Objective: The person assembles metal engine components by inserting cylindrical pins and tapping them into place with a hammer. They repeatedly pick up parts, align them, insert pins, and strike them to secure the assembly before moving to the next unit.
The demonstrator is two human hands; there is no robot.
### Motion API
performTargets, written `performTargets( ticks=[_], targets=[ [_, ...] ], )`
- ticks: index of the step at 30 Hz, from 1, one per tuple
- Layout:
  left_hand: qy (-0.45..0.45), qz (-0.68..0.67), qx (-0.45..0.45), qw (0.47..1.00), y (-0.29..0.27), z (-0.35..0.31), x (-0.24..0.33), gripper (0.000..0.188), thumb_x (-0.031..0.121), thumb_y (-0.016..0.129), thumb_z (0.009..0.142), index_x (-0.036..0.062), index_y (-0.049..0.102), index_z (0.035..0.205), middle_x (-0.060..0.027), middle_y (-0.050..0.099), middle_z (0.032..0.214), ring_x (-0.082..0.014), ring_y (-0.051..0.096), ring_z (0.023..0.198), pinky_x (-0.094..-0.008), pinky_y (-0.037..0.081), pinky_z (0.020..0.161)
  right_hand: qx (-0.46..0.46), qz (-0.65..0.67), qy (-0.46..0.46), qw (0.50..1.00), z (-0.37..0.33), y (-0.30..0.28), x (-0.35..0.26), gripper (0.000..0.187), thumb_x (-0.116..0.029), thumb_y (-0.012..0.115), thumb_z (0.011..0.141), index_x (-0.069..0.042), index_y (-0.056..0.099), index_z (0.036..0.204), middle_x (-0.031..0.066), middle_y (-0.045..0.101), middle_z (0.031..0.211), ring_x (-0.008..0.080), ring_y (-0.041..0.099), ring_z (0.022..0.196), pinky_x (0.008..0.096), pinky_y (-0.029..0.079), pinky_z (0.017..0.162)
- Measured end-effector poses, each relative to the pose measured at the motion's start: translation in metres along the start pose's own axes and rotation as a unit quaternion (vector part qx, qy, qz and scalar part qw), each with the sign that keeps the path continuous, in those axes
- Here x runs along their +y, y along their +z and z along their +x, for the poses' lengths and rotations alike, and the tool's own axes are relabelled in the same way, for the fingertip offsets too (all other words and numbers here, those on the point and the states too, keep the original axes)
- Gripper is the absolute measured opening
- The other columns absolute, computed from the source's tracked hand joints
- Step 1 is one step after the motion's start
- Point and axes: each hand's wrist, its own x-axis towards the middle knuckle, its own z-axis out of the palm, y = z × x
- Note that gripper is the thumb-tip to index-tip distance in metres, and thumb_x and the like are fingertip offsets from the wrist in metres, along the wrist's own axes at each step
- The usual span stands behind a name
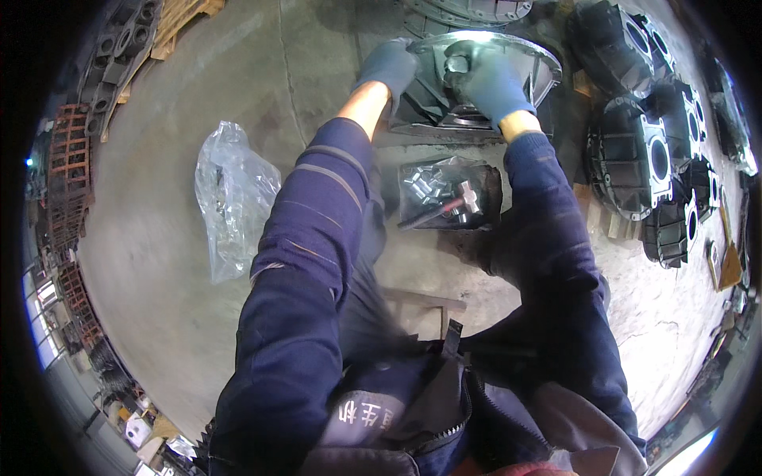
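My left hand (389, 65), in a blue-grey glove, closes on the left rim of a dark metal bell-shaped housing (544, 65) at the far side. Over the middle of that housing is my right hand (494, 83), gloved alike, with its fingers curled. A shiny round metal part (456, 63) shows beside those fingers; glare and blur hide whether they grip it. Nearer to me, a hammer (467, 197) with a reddish handle lies on an open plastic bag (490, 170) holding several shiny metal sleeves (429, 184).
A crumpled clear plastic bag (234, 198) lies on the concrete floor at left. Several cast housings (631, 159) stand at right, some on wooden blocks. Another round housing (468, 9) sits beyond mine. Orange-brown racks (70, 159) and a wooden pallet (178, 24) line the left side.
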Motion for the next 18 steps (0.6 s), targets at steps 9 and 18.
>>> performTargets(
  ticks=[9,18],
  targets=[
    [-0.047,-0.091,0.064,0.993,0.025,0.036,-0.024,0.054,0.046,0.049,0.099,0.0024,0.072,0.122,-0.0257,0.07,0.123,-0.0424,0.065,0.119,-0.0458,0.049,0.101,0.036,0.252,0.281,0.925,-0.152,0.076,0.079,0.038,-0.024,0.089,0.078,-0.001,0.073,0.103,0.0123,0.078,0.095,0.0179,0.072,0.087,0.0348,0.056,0.079],
    [-0.121,-0.074,0.1,0.985,0.044,0.059,-0.049,0.069,0.058,0.04,0.102,-0.0015,0.074,0.113,-0.0307,0.07,0.114,-0.0493,0.065,0.113,-0.0515,0.05,0.097,0.009,0.409,0.372,0.833,-0.154,0.148,0.126,0.059,-0.032,0.085,0.08,0.0,0.068,0.126,0.0194,0.074,0.119,0.0268,0.072,0.107,0.0347,0.055,0.091]
  ],
)
